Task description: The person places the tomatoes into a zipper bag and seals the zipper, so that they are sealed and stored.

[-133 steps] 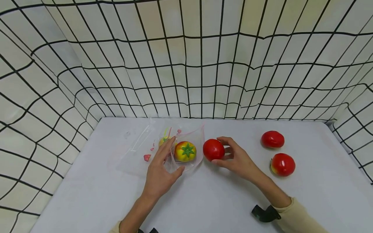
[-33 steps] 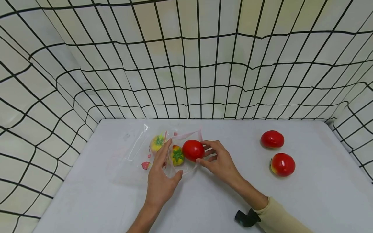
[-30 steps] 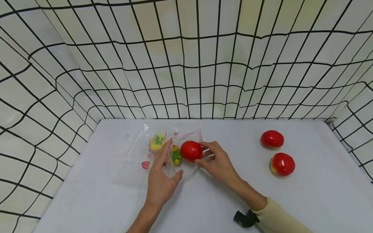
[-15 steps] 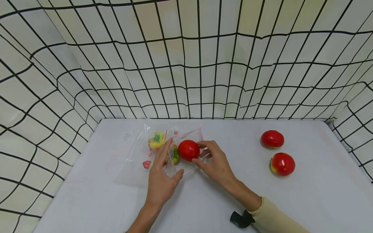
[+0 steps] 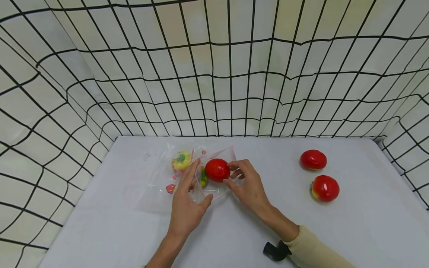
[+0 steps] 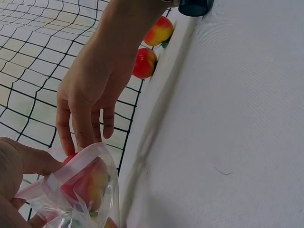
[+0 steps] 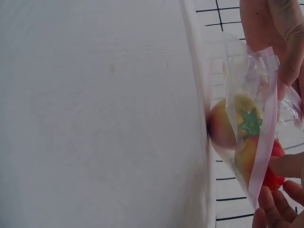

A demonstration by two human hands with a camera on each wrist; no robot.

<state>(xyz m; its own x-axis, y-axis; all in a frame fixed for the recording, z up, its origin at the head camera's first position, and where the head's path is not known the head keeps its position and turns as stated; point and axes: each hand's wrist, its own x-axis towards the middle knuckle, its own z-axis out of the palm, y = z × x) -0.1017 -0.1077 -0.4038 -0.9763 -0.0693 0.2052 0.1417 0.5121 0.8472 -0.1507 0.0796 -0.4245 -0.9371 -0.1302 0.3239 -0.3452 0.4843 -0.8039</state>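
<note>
A clear plastic zip bag (image 5: 155, 191) with a pink-edged mouth lies on the table, its opening facing right. My left hand (image 5: 184, 210) holds the bag near its mouth, thumb and fingers spread apart. In the right wrist view, its thumb presses the plastic close to the pink strip (image 7: 264, 156). My right hand (image 5: 249, 188) holds a glossy red toy tomato (image 5: 216, 170) at its right side with thumb and fingertips, within the bag's mouth. Inside the bag are a yellow toy tomato (image 5: 181, 160) and another yellow-red one (image 5: 203, 177) with a green star-shaped top, partly hidden.
Two more red toy tomatoes, one farther back (image 5: 313, 159) and one nearer (image 5: 325, 188), lie at the right of the white table (image 5: 110, 227). Black netting (image 5: 231, 74) over pale walls surrounds the back and sides. A black wrist device (image 5: 276, 251) sits by the right sleeve.
The right hand has carried the red tomato leftward from beside the bag into its mouth, covering part of the yellow-red one. Over the last half second it has barely moved.
</note>
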